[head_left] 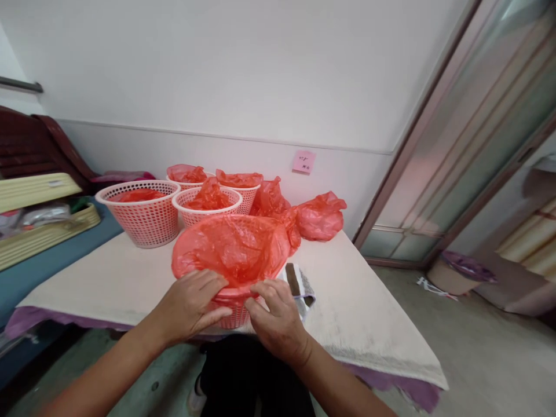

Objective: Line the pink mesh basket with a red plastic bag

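A thin red plastic bag (237,243) lines the basket (234,317) in front of me, its edge folded out over the rim. My left hand (195,301) pinches the bag at the near rim, fingers on top and thumb below. Just to the right, my right hand (275,315) is closed on the same folded edge. Most of this basket's wall is hidden by the bag and my hands. Partly under its right side lies a striped folded cloth (299,286).
Several perforated baskets holding red bags, including a pink one (147,217) and a smaller one (206,202), stand behind. A crumpled red bag (321,217) lies on the cream-covered table (369,307). A pink note (303,162) is on the wall; a bin (454,275) stands on the floor.
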{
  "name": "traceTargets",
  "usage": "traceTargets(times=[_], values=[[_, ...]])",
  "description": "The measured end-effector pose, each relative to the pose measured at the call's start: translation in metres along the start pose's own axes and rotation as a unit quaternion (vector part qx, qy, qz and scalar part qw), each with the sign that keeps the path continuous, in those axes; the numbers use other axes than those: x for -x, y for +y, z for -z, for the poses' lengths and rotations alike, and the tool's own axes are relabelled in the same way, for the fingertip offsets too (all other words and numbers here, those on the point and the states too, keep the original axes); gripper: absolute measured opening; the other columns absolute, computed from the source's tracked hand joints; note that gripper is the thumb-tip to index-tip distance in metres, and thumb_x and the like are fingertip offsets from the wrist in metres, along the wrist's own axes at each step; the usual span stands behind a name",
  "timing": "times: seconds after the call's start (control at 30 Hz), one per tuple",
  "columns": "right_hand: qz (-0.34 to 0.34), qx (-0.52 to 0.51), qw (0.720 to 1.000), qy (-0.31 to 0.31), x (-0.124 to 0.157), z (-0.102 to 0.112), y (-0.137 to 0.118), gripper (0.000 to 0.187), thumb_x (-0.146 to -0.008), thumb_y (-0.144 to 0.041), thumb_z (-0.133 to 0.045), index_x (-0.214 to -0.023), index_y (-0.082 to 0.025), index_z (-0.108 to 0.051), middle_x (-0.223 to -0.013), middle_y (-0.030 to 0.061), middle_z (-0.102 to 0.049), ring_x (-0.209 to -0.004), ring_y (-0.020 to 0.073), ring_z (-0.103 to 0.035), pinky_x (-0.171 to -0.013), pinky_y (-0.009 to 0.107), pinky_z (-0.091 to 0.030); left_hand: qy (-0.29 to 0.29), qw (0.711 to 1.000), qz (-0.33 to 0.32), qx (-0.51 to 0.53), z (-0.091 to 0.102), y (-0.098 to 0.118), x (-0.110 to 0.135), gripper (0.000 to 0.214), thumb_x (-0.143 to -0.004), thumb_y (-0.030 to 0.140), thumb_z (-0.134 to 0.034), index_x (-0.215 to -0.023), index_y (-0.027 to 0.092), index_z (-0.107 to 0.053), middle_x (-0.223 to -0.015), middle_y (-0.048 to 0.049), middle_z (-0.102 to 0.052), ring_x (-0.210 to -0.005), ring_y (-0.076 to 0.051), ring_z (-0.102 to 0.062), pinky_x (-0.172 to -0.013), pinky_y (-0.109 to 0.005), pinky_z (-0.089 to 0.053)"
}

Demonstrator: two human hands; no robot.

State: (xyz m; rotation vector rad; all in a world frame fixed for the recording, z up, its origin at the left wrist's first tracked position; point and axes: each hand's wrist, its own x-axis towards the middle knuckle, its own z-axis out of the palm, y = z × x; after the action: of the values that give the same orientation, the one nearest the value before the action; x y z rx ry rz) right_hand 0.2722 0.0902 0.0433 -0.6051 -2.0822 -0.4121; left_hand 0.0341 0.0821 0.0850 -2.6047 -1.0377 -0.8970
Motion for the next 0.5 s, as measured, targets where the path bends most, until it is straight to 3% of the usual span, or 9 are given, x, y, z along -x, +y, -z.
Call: traceTargets(times=[0.17,0.27,0.33,0.4,0.47,0.5], values=[[-0.058,-0.043,0.997,0.004,0.010,0.015,0.003,0.024,-0.084,-0.004,-0.051,-0.097,-0.019,-0.064,-0.107,0.0099,-0.064,-0.100,0.0223,-0.056,-0.087,0.040,-0.047,0.004,0.998,0.059,0.004,-0.020,-0.012,0.007,0.018,-0.081,0.038,-0.069,-0.088,0.022,-0.072,-0.086,-0.0078,-0.072,-0.079,-0.023,-0.064,-0.076,-0.032,-0.044],[-0.196,-0.133,0.970,0.050,0.009,0.022,0.014,0.018,-0.086,-0.009,-0.050,-0.091,-0.020,-0.063,-0.091,0.0071,-0.064,-0.088,0.0195,-0.058,-0.078,0.035,-0.049,0.002,0.995,0.090,0.053,-0.021,-0.009,0.014,0.011,-0.081,0.032,-0.069,-0.087,0.023,-0.072,-0.085,-0.0073,-0.071,-0.078,-0.022,-0.063,-0.077,-0.032,-0.043],[-0.348,-0.199,0.912,0.086,0.006,0.024,0.028,0.010,-0.087,-0.019,-0.052,-0.082,-0.020,-0.061,-0.079,0.0036,-0.062,-0.075,0.0175,-0.059,-0.068,0.032,-0.049,0.010,0.995,0.082,0.051,-0.020,-0.006,0.017,0.011,-0.081,0.029,-0.068,-0.089,0.024,-0.072,-0.088,-0.0069,-0.072,-0.079,-0.022,-0.064,-0.078,-0.032,-0.043],[-0.492,-0.279,0.819,0.099,-0.001,0.024,0.044,0.016,-0.085,-0.032,-0.057,-0.075,-0.020,-0.057,-0.068,0.0005,-0.060,-0.063,0.0158,-0.057,-0.058,0.029,-0.047,0.030,0.999,0.044,0.004,-0.019,-0.002,0.020,0.013,-0.081,0.028,-0.067,-0.093,0.023,-0.071,-0.091,-0.0067,-0.074,-0.081,-0.022,-0.065,-0.079,-0.032,-0.043],[-0.576,-0.350,0.733,0.093,-0.009,0.022,0.059,0.026,-0.080,-0.042,-0.062,-0.069,-0.020,-0.053,-0.060,-0.0018,-0.057,-0.055,0.0144,-0.055,-0.050,0.026,-0.044,0.056,0.997,0.004,-0.048,-0.018,0.002,0.022,0.016,-0.081,0.027,-0.066,-0.096,0.021,-0.069,-0.091,-0.0069,-0.074,-0.082,-0.022,-0.066,-0.081,-0.033,-0.043],[-0.594,-0.370,0.709,0.087,-0.014,0.021,0.065,0.030,-0.077,-0.045,-0.064,-0.066,-0.020,-0.052,-0.056,-0.0028,-0.056,-0.051,0.0137,-0.054,-0.047,0.025,-0.042,0.063,0.996,-0.008,-0.065,-0.017,0.003,0.022,0.016,-0.081,0.026,-0.067,-0.096,0.020,-0.069,-0.091,-0.0072,-0.075,-0.083,-0.023,-0.066,-0.082,-0.033,-0.043]])
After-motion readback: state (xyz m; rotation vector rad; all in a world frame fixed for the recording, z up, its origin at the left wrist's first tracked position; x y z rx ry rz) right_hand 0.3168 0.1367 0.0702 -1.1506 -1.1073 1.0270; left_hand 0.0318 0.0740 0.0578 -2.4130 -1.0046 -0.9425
